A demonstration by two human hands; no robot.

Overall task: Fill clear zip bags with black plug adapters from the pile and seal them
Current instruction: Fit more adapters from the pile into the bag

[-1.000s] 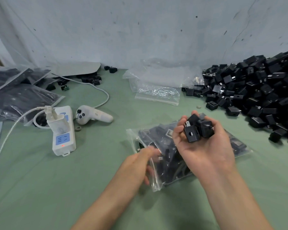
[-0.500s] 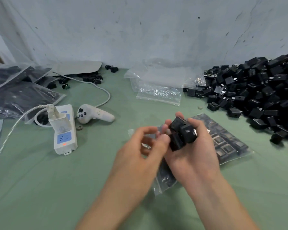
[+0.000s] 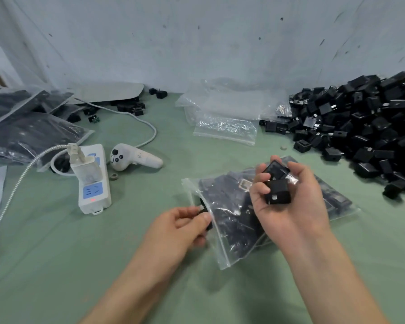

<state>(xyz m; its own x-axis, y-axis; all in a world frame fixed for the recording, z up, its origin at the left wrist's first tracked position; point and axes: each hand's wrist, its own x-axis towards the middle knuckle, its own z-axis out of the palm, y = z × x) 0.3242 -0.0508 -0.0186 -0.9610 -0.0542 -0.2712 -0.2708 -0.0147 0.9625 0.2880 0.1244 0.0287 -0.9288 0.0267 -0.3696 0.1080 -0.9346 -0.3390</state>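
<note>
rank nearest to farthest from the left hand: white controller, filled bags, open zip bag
1. open zip bag, right at the left hand
2. white controller, behind it to the left
3. filled bags, far left

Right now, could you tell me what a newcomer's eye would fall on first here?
A big pile of black plug adapters fills the right side by the wall. Mid-table, the right hand holds a few adapters over a part-filled zip bag, while the left hand pinches a single adapter at the bag's mouth.

Glossy clear plastic zip bag [image 3: 232, 239], matt black plastic adapters [image 3: 277, 191], green cloth tabletop [image 3: 56, 265]
</note>
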